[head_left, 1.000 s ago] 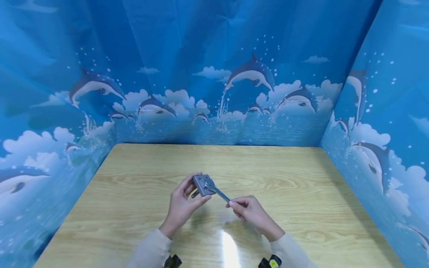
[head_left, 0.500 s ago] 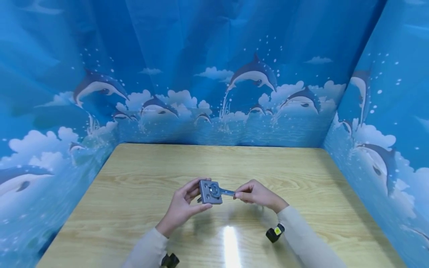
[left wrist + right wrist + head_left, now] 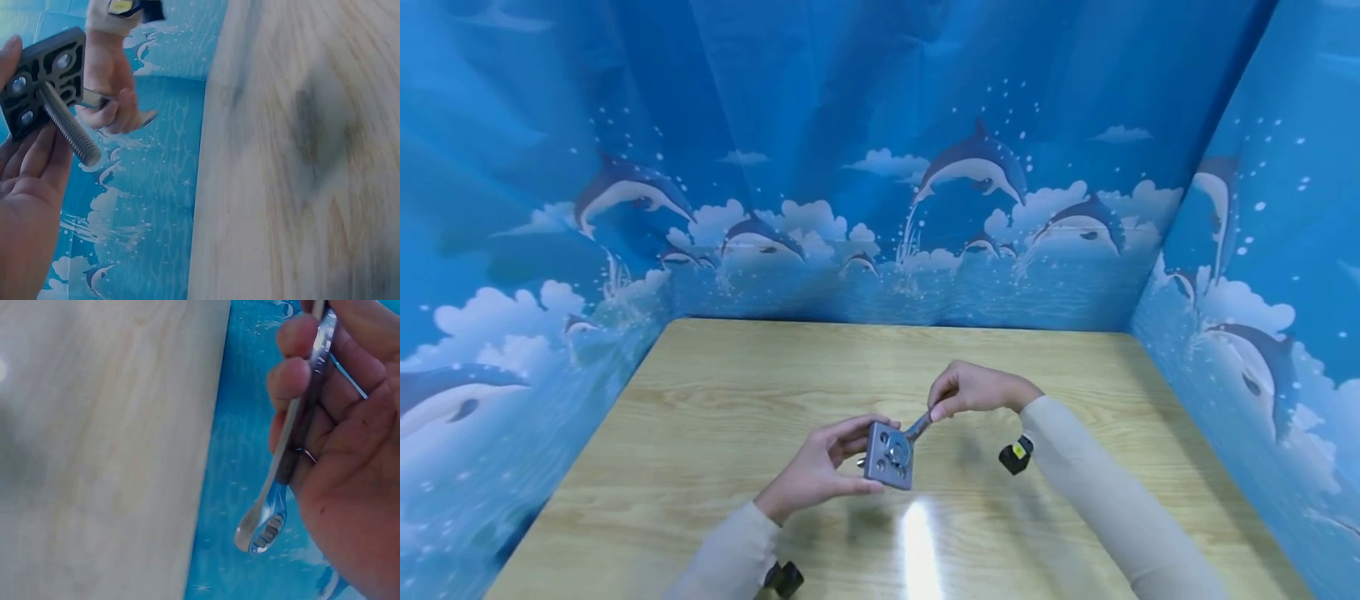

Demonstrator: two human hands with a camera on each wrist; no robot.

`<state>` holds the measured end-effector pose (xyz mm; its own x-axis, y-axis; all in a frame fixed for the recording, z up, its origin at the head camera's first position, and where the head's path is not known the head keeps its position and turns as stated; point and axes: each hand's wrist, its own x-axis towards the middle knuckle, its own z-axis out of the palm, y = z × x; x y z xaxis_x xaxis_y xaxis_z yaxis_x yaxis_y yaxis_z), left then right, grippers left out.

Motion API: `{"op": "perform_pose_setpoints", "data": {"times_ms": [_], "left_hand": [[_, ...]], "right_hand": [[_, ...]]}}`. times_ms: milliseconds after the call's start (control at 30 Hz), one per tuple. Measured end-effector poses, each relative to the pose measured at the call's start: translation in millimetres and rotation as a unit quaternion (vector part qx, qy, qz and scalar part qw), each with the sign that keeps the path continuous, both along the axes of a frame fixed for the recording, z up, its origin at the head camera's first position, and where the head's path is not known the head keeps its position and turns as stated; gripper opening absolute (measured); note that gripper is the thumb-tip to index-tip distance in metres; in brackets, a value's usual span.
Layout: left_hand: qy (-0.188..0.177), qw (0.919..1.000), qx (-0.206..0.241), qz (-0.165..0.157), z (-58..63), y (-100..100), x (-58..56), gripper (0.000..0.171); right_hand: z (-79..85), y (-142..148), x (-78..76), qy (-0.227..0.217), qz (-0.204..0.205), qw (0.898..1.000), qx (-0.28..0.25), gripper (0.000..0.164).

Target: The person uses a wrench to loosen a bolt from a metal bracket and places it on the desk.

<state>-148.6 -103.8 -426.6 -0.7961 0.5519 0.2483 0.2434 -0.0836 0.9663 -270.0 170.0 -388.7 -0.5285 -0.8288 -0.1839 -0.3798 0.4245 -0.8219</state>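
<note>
The square metal plate point(image 3: 884, 450) is being held tilted in mid-air above the middle of the table point(image 3: 737, 375), and, taking twelve o'clock as the back wall, I am seeing the left hand point(image 3: 820, 467) gripping it from 9 o'clock, by opposite edges, between thumb and fingers. The right hand point(image 3: 973, 390), at 2 o'clock from the plate, is pinching a steel wrench point(image 3: 919, 426), whose far head is meeting the plate's centre. The table is showing pale yellow wood grain, with a white glare point(image 3: 920, 550) shining at 6 o'clock from the plate. Around it a blue printed sheet point(image 3: 865, 83) is covering the room's sides at 9, 12 and 3 o'clock, where printed dolphins point(image 3: 973, 167) are leaping among white clouds point(image 3: 808, 221). Pale sleeves point(image 3: 1090, 475) are covering both forearms, and a black block point(image 3: 1016, 455) is sitting by each wrist. The left wrist view is revealing what the head view is mostly hiding: the plate's ribbed underside, with a long threaded rod point(image 3: 69, 125) jutting toward 5 o'clock of that view; from the head view, only a stub of it is poking out at 9 o'clock. The right wrist view is showing the wrench's ring end point(image 3: 269, 534), toothed inside, lying between 6 and 7 o'clock from the curled fingers, while in the head view the hand is masking it.
</note>
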Motion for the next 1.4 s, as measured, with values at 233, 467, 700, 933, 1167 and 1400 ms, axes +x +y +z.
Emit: {"op": "perform_pose_setpoints", "data": {"times_ms": [233, 467, 700, 933, 1167, 1400], "left_hand": [[-0.018, 0.9982, -0.011, -0.056, -5.8, 3.1, -0.8, 0.073], [-0.042, 0.9951, 0.013, -0.088, -9.1, 4.8, 3.1, 0.074], [-0.036, 0.9965, 0.003, -0.076, -9.0, -0.2, 1.2, 0.074], [-0.044, 0.9987, 0.005, -0.025, -7.6, -5.2, -5.0, 0.074], [-0.067, 0.9953, 0.013, 0.069, -9.2, -3.0, -5.6, 0.078], [-0.074, 0.9739, 0.017, 0.214, -11.8, 9.0, -5.5, 0.079]], "right_hand": [[29.1, -17.3, -5.5, 0.043, 0.071, 0.994, 0.074, 0.01], [44.4, -29.7, -3.8, 0.048, 0.101, 0.987, 0.111, 0.01], [36.3, -21.4, -5.7, 0.039, 0.075, 0.991, 0.106, 0.011], [18.3, 15.9, -7.8, 0.046, -0.03, 0.997, 0.061, 0.013], [-7.0, 39.8, 19.2, 0.048, -0.169, 0.984, 0.018, 0.023], [-25.1, 32.4, 56.8, 0.018, -0.3, 0.954, 0.001, 0.034]]}}
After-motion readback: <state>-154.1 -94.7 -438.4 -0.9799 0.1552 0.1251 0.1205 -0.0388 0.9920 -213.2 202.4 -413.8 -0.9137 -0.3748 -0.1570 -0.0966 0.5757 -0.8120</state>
